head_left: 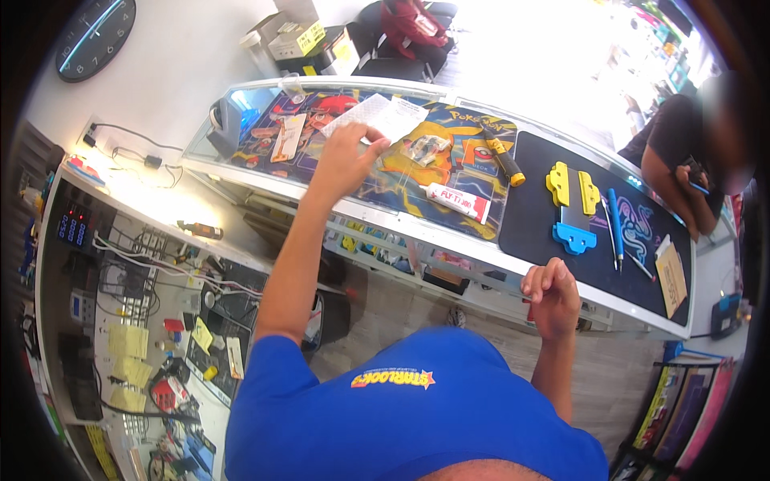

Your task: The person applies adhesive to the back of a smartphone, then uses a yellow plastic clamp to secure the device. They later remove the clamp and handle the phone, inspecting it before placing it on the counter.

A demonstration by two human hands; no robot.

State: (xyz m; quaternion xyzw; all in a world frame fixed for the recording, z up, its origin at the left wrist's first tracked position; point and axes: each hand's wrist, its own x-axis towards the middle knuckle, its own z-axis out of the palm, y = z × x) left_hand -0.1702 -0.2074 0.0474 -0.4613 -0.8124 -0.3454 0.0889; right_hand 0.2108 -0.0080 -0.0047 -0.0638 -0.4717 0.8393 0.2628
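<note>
Reaching forward with the left hand (353, 152) over a long, white-rimmed display bench (618, 301), bending its fingers over or just beside a white textured sheet (359, 110), touching or not being impossible to tell. Keeping a small, clear plastic bag (427, 150) near that hand, to the right of its fingertips, on a colourful cartoon-printed mat (381, 183). Having a white-and-red squeeze tube (457, 202) lying nearer the body, and a yellow-and-black handled tool (504, 162) farther right. Holding the right hand (553, 298) by the bench's near edge, loosely curling its fingers, well apart from the bag, nearest to a black mat (533, 204) bearing a blue plastic clamp (574, 238). Hiding both palms, leaving gripping or empty impossible to tell.
</note>
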